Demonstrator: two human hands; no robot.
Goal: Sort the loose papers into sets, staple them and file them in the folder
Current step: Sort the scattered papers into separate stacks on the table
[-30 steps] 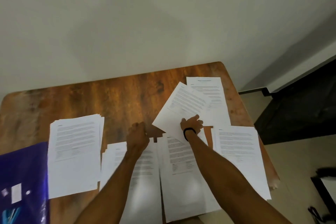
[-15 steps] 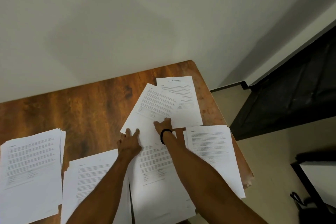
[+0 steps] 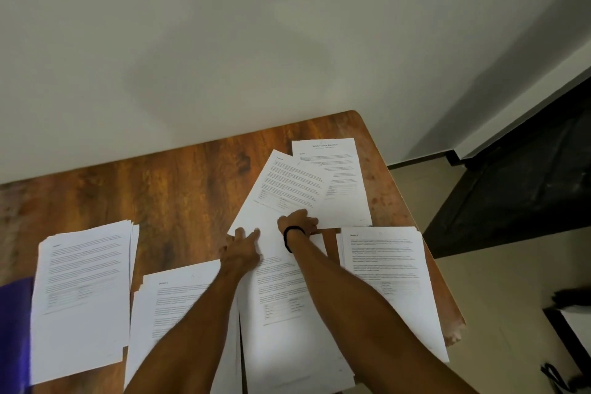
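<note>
The tilted sheet (image 3: 281,189) is the one in play: thin white printer paper, blocks of fine black text on its far half, blank on its near half. It lies flat, skewed on the counter (image 3: 160,189), towards the right. Its far corner overlaps a squarely laid title sheet (image 3: 342,176), and its near edge overlaps the centre pile (image 3: 287,313).

The left hand (image 3: 241,246) rests on the sheet's near left corner, fingers out straight and spread apart, pressing flat. The right hand (image 3: 297,221), with a black wristband (image 3: 289,237), sits at the sheet's near edge with its fingers bent. Whether they pinch the paper or only rest on it cannot be told.

Four more piles line the near side. These are the far-left pile (image 3: 83,291) with fanned edges, the left-centre pile (image 3: 179,307), the centre pile under both forearms, and the right pile (image 3: 383,265) by the counter's rounded, chipped corner. All are crisp, rectangular and matte.

A glossy purple folder (image 3: 14,329) peeks in at the left edge, against the far-left pile. The counter is warm brown wood with a streaky grain.
</note>
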